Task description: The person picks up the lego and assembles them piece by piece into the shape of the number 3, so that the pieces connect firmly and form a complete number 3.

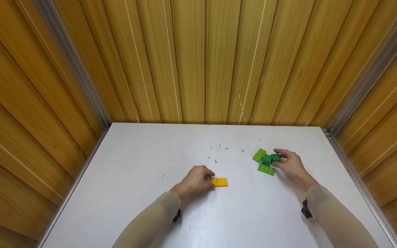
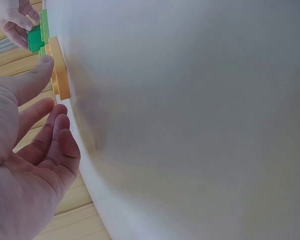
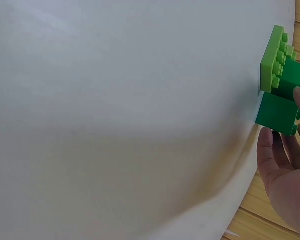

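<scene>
A flat yellow toy brick (image 1: 220, 182) with studs lies on the white tabletop near the middle. My left hand (image 1: 196, 181) is at its left end, thumb and curved fingers around that end; the thumb overlaps the brick (image 2: 61, 70) in the left wrist view. Farther right, my right hand (image 1: 292, 166) holds a small dark green brick (image 1: 275, 157) between thumb and fingers. A second dark green brick (image 1: 266, 159) sits right beside it. Two flat light green bricks, one behind (image 1: 259, 155) and one in front (image 1: 266, 169), adjoin these. Contact at some fingertips is hard to make out.
The white table (image 1: 133, 213) carries small dark marks or scraps (image 1: 215, 161) around its middle. Wood-patterned panels (image 1: 188, 62) rise behind and at both sides, with grey metal posts (image 1: 78, 65) in the corners. A black strap (image 1: 306, 208) shows at the right wrist.
</scene>
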